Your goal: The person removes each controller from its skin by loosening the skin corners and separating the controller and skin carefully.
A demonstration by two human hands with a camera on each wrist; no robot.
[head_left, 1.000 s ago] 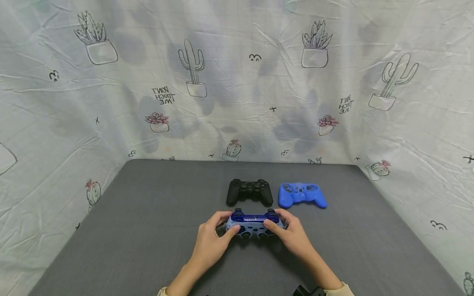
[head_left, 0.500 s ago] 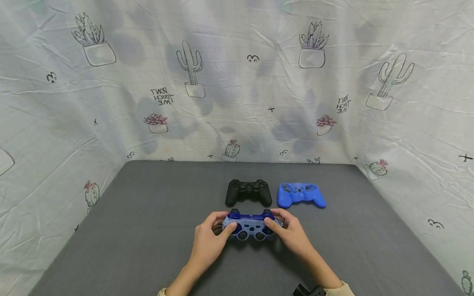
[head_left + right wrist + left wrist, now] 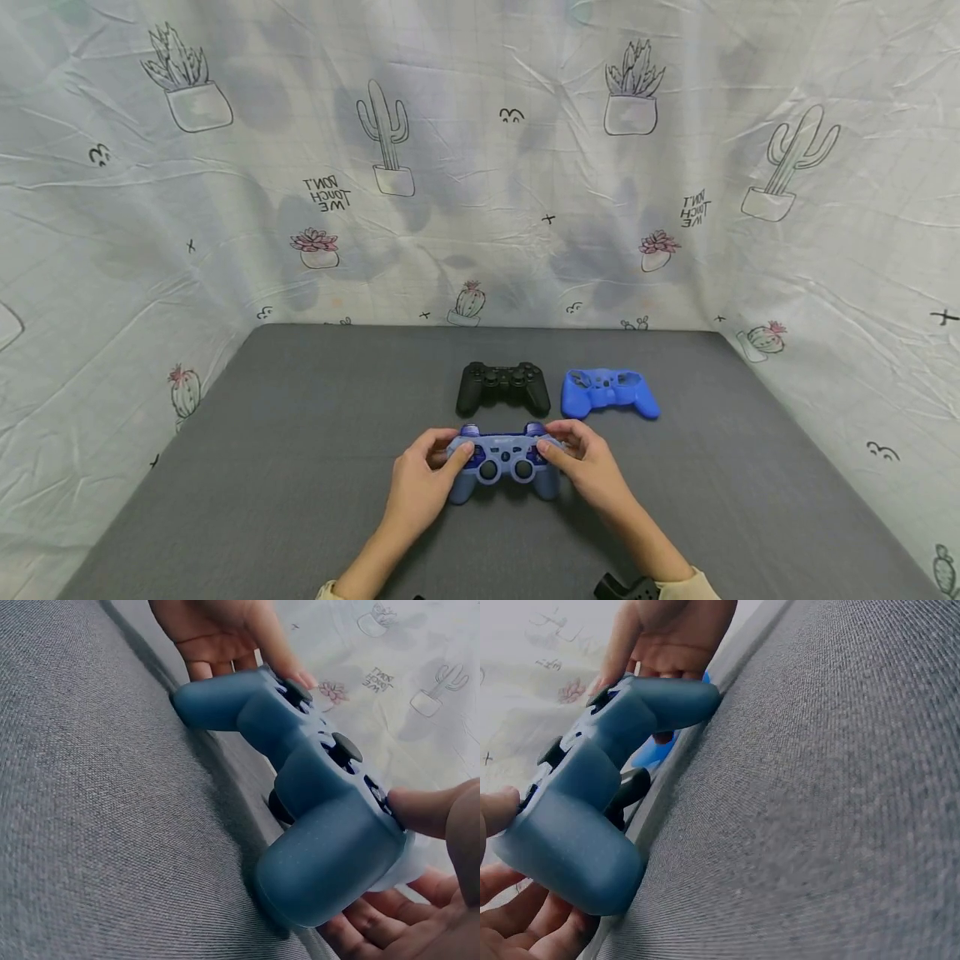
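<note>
The person grips a controller [image 3: 502, 467] in a pale blue skin between both hands, just above the mat [image 3: 300, 467]. The left hand [image 3: 420, 483] and right hand [image 3: 588, 475] each curl round a grip, thumbs on its face. The skin looks nearly seated; the step in hand seems to be pressing it snug. Next would call for smoothing edges round sticks and buttons. Beyond the hands lie a black controller [image 3: 503, 387] and a blue skin [image 3: 610, 394].

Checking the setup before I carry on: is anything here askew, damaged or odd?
Nothing stands out. Both hands hold the covered controller level; the black controller and blue cover lie flat, side by side.
</note>
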